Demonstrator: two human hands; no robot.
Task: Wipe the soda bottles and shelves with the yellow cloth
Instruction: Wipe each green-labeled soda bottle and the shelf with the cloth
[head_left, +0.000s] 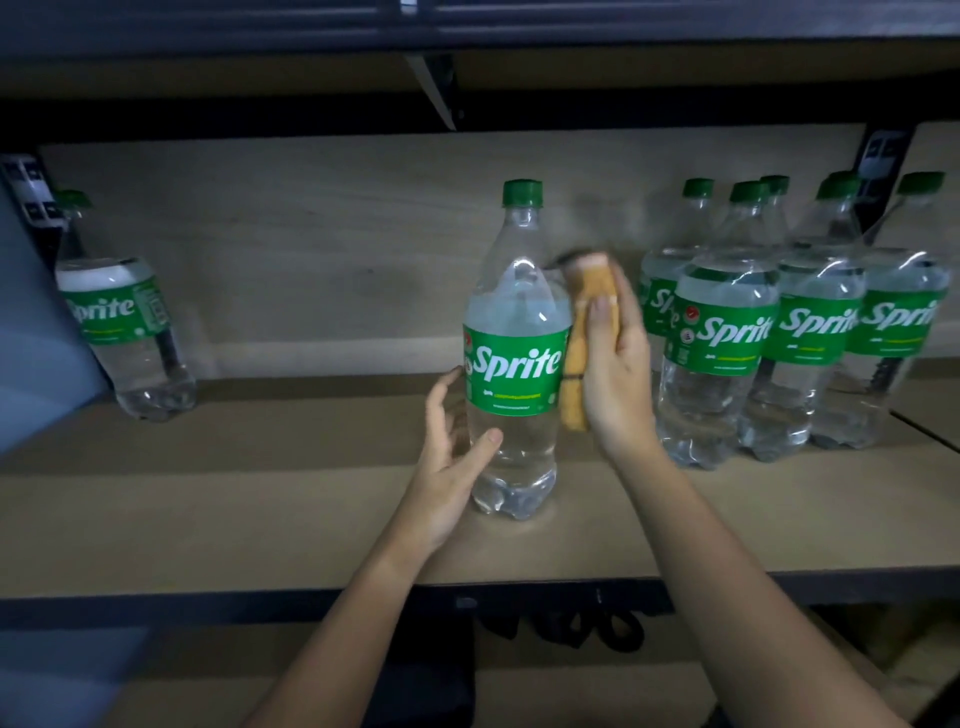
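Your two forearms come into view from the bottom edge, and both are bare as far down as the picture shows: no sleeves or cuffs. Your left hand (445, 467) and right hand (615, 374) are uncovered too, with no gloves. You wear no rings, watch or bands that can be made out. Your fingernails look short and unpainted, though the dim light blurs them.
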